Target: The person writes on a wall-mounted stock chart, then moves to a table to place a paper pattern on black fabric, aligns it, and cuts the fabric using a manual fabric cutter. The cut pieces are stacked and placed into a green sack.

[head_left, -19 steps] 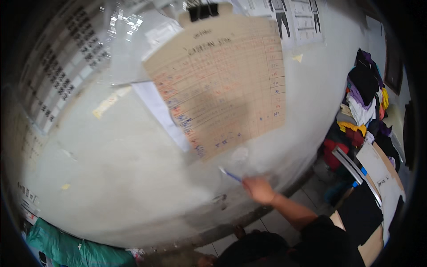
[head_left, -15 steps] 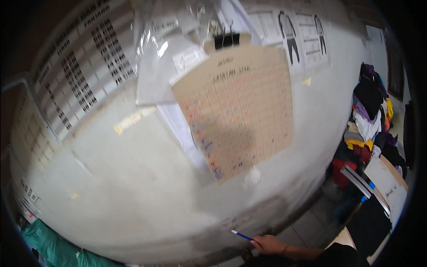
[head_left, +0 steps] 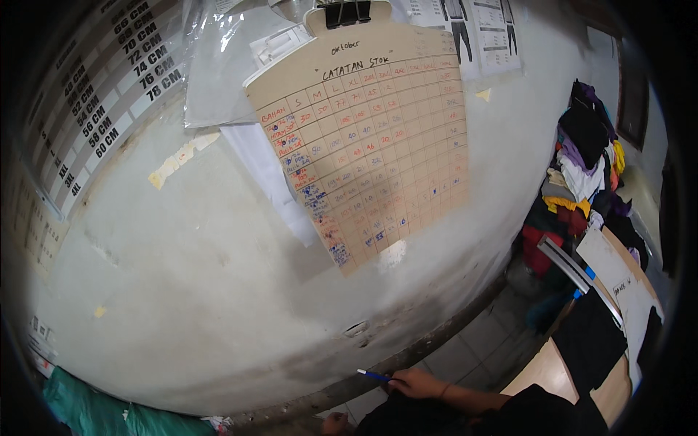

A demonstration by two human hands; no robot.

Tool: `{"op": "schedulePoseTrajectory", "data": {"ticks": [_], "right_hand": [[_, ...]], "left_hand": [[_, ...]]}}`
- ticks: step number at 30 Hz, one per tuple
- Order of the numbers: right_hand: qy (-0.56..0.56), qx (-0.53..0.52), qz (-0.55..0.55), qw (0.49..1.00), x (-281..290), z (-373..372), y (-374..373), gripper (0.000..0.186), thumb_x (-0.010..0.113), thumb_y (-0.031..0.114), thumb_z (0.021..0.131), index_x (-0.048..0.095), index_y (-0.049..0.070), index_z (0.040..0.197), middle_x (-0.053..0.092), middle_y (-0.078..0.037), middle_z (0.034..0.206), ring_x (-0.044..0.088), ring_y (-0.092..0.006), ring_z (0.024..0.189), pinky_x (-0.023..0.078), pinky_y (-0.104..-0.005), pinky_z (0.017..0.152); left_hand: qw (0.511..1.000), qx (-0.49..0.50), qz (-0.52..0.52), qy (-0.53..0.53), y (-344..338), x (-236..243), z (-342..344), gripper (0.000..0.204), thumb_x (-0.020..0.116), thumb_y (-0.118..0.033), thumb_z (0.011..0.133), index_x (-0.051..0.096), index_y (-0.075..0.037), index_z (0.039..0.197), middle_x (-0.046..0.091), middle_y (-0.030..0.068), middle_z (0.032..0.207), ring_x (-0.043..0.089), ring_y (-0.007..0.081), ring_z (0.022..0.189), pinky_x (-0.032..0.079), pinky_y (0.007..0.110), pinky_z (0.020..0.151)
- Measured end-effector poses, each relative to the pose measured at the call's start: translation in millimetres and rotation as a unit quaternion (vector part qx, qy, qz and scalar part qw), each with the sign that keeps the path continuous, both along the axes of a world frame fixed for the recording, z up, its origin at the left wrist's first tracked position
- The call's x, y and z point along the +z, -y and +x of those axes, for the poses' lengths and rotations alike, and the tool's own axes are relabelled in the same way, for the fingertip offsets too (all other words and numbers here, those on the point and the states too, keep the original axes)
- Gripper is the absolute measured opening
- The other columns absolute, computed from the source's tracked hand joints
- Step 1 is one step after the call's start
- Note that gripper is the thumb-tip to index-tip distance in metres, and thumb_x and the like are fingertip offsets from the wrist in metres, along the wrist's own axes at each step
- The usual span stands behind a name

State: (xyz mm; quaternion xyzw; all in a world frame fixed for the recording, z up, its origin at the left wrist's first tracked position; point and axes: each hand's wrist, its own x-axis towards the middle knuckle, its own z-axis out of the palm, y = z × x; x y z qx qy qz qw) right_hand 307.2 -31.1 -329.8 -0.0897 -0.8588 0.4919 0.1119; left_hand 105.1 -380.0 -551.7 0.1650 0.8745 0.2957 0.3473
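Note:
My right hand [head_left: 416, 383] is low in the picture, its fingers closed round a slim blue pen [head_left: 376, 376] with a white end that points left. A dark sleeve covers the arm behind it. At the bottom edge, a small part of my left hand [head_left: 336, 423] shows, dim and cut off, so its fingers are unclear. On the wall ahead, apart from both hands, hangs a brown cardboard sheet [head_left: 371, 145] with a hand-drawn table in red, blue and black ink. A black binder clip [head_left: 347, 13] grips its top.
Plastic-covered papers [head_left: 225, 65] and printed charts [head_left: 138, 65] hang on the pale wall. Piled clothes [head_left: 582, 167] stand at the right, beyond a table [head_left: 549, 370] bearing black fabric [head_left: 590, 338] and a metal ruler-like bar [head_left: 574, 272]. A green bag [head_left: 94, 407] lies lower left.
The view has shifted, so the cardboard sheet sits higher and farther left, with its writing sharper. My right hand keeps the pen, now slightly farther left. Part of my left hand has appeared.

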Motion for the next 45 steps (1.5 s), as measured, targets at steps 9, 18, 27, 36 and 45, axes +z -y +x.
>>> {"op": "schedulePoseTrajectory", "data": {"ticks": [9, 18, 27, 36, 45], "right_hand": [[0.009, -0.052, 0.042, 0.998, 10, -10, -4, 0.030, 0.068, 0.031, 0.102, 0.068, 0.003, 0.090, 0.067, -0.021, 0.079, 0.068, -0.0434, 0.076, 0.053, -0.0503, 0.067], [-0.019, 0.115, 0.053, 0.992, 28, -49, -3, 0.017, 0.086, 0.019, 0.087, 0.082, 0.009, 0.100, 0.062, -0.012, 0.085, 0.062, -0.0312, 0.079, 0.052, -0.0402, 0.074], [0.174, 0.110, -0.017, 0.978, 42, -111, 33, 0.013, 0.075, 0.011, 0.096, 0.072, -0.002, 0.095, 0.065, -0.003, 0.073, 0.060, -0.0084, 0.066, 0.047, -0.0290, 0.060], [0.225, 0.294, -0.069, 0.926, 51, -263, 225, 0.010, 0.067, 0.004, 0.101, 0.060, -0.001, 0.104, 0.069, -0.009, 0.086, 0.073, -0.0152, 0.079, 0.058, -0.0286, 0.069], [0.151, 0.560, 0.070, 0.811, 68, -366, 444, 0.021, 0.081, 0.017, 0.093, 0.067, 0.002, 0.098, 0.066, -0.007, 0.083, 0.066, -0.0152, 0.077, 0.053, -0.0325, 0.070]], "left_hand": [[0.994, -0.087, -0.041, 0.045, 30, -18, 29, 0.049, 0.068, -0.038, 0.102, 0.069, -0.001, 0.133, 0.070, 0.0275, 0.132, 0.069, 0.0433, 0.115, 0.057, 0.054, 0.096], [0.949, -0.091, -0.303, -0.010, 142, -22, 94, 0.057, 0.051, -0.055, 0.102, 0.076, -0.008, 0.123, 0.074, 0.0207, 0.126, 0.068, 0.0385, 0.123, 0.055, 0.049, 0.105], [0.961, 0.272, -0.010, -0.056, 46, 37, 76, 0.048, 0.071, -0.047, 0.094, 0.072, -0.012, 0.126, 0.068, 0.0200, 0.126, 0.066, 0.0397, 0.118, 0.055, 0.050, 0.101], [0.903, 0.197, 0.372, -0.082, 91, 160, -38, 0.055, 0.082, -0.030, 0.089, 0.062, -0.004, 0.134, 0.072, 0.0189, 0.116, 0.072, 0.0329, 0.099, 0.058, 0.042, 0.086], [0.848, 0.401, 0.303, -0.166, 266, 236, -39, 0.026, 0.071, -0.021, 0.097, 0.073, -0.002, 0.114, 0.074, 0.0198, 0.095, 0.073, 0.0357, 0.085, 0.054, 0.044, 0.074]]}}
